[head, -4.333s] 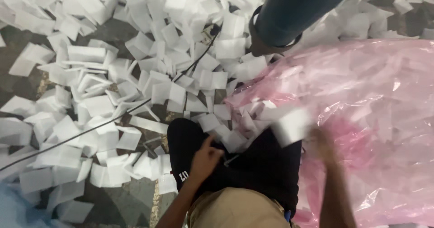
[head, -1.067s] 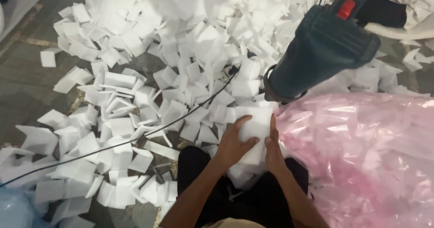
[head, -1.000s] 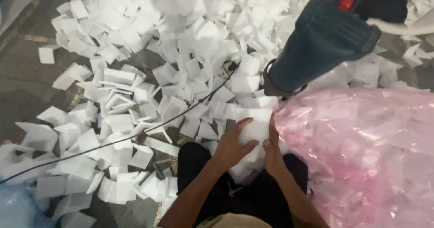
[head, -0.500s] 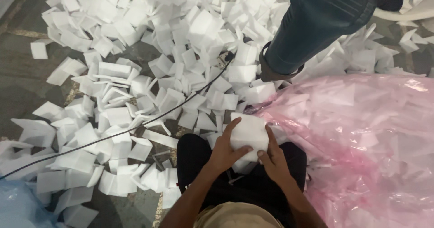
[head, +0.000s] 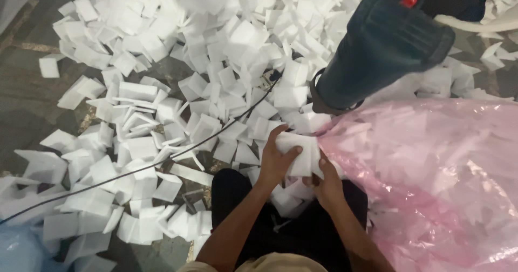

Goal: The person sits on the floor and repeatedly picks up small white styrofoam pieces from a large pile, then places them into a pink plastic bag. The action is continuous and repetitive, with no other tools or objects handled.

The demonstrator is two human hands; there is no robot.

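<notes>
My left hand [head: 277,161] and my right hand [head: 326,183] together clasp a stack of white foam pieces [head: 300,152] just above my dark-trousered lap. The stack is right at the mouth of a large pink plastic bag [head: 431,175] on my right, which holds many more white pieces. A big heap of loose white foam pieces [head: 178,88] covers the floor in front of me and to my left.
Another person's leg in dark blue trousers [head: 377,45] stands close ahead on the right, by the bag. A thin black cable [head: 162,161] runs across the heap from lower left to upper right. Grey floor [head: 27,105] shows at left. A blue bag corner [head: 16,250] sits bottom left.
My hands gathered white pieces into a stack and keep holding it by the bag's mouth. The view has shifted slightly; the other person's leg looms larger at upper right.
</notes>
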